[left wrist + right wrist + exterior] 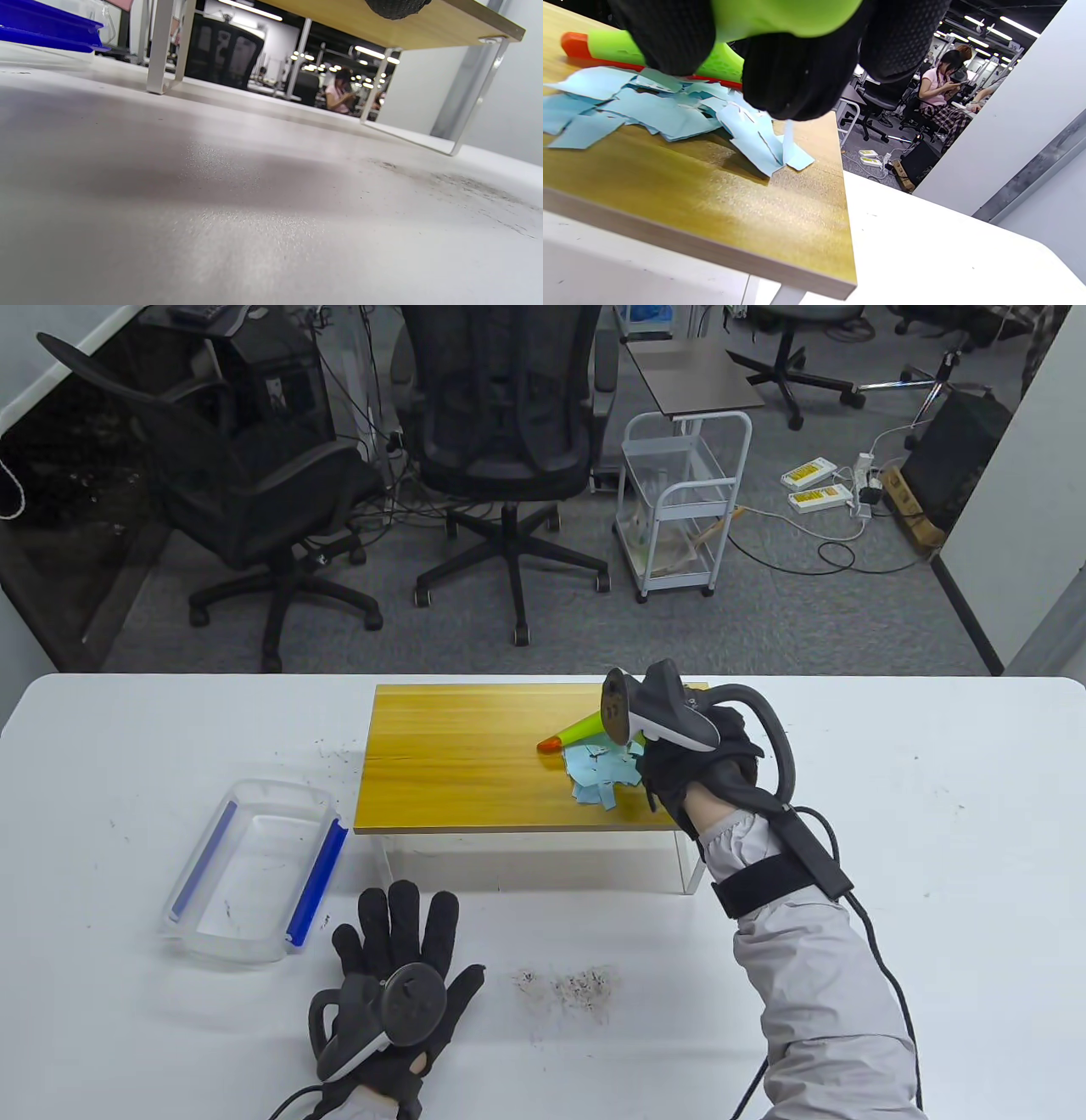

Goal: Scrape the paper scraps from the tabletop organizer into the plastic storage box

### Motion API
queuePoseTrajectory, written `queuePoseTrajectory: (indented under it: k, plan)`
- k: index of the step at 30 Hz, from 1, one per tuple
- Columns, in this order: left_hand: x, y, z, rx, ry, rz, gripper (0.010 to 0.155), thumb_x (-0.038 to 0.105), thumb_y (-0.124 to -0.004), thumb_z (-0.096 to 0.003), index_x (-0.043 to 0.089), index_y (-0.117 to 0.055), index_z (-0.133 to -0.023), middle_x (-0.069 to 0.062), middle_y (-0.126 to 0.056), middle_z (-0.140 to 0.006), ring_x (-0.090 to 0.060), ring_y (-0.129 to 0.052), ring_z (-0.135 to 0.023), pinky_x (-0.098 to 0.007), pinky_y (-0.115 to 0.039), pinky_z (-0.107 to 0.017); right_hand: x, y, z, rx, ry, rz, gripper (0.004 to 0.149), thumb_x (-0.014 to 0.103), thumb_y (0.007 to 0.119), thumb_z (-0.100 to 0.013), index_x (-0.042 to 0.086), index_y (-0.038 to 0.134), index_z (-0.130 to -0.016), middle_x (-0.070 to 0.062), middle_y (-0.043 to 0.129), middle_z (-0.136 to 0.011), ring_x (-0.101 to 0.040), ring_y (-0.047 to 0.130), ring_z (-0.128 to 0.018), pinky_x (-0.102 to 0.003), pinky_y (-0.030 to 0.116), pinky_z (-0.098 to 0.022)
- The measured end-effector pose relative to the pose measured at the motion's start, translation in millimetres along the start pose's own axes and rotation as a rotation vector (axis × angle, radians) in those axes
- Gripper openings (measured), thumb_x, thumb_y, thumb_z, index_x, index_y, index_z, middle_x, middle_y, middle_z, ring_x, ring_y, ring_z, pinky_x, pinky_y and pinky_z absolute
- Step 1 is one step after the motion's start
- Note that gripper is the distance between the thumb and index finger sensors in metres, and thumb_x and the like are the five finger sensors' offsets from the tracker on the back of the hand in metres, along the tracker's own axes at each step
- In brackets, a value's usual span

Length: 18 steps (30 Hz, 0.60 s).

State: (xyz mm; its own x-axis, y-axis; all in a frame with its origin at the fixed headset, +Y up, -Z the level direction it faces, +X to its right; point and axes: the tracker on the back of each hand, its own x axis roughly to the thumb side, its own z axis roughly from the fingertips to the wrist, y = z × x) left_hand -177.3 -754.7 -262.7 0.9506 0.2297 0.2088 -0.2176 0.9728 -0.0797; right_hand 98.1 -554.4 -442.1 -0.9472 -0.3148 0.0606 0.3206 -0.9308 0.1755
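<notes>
A wooden tabletop organizer (458, 763) stands on clear legs at mid-table. A pile of light blue paper scraps (602, 776) lies on its right part. My right hand (679, 768) grips a green scraper with an orange edge (573, 734), its blade lying just behind the scraps. In the right wrist view the scraper (619, 48) sits behind the scraps (653, 110), near the organizer's right edge (797, 212). The clear plastic storage box (250, 869) with blue side clips sits left of the organizer. My left hand (399, 933) lies flat on the table, fingers straight, right of the box.
Dark crumbs (568, 984) are scattered on the white table (933, 814) in front of the organizer, with more specks behind the box. Office chairs and a white cart stand on the floor beyond the table. People sit at desks in the far background.
</notes>
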Motion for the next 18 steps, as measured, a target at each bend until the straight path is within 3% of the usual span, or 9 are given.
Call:
queuePoseTrajectory:
  k: [6,11,18]
  plan:
    - [0,0,-1,-0.001,0.002,-0.002,0.083,0.059,-0.057,-0.0601,0.028,-0.003,-0.115,-0.022,0.004,-0.120,-0.058,0.010,-0.102,-0.082,-0.010,-0.066,-6,2,3,0.025,-0.009,-0.077,0.069,0.048,0.087,-0.033,0.025,0.067,-0.096,0.001,0.105,-0.055,-0.019,0.102,-0.023,-0.051,0.084,-0.049]
    - [0,-1,-1,-0.013,0.009,-0.004,0.083,0.058,-0.057,-0.0599,0.028,-0.003,-0.115,-0.022,0.004,-0.120,-0.058,0.010,-0.102,-0.082,-0.010,-0.065,-12,9,9,-0.092,0.024,-0.116,0.069,0.048,0.085,-0.034,0.023,0.067,-0.096,0.001,0.104,-0.055,-0.019,0.101,-0.023,-0.051,0.082,-0.051]
    - [-2,3,1,0.011,0.013,0.004,0.083,0.058,-0.057,-0.0600,0.027,-0.003,-0.115,-0.022,0.004,-0.119,-0.058,0.010,-0.102,-0.082,-0.010,-0.065,-54,23,15,-0.177,0.223,-0.232,0.069,0.047,0.082,-0.036,0.023,0.062,-0.098,0.001,0.101,-0.060,-0.020,0.099,-0.028,-0.051,0.079,-0.052]
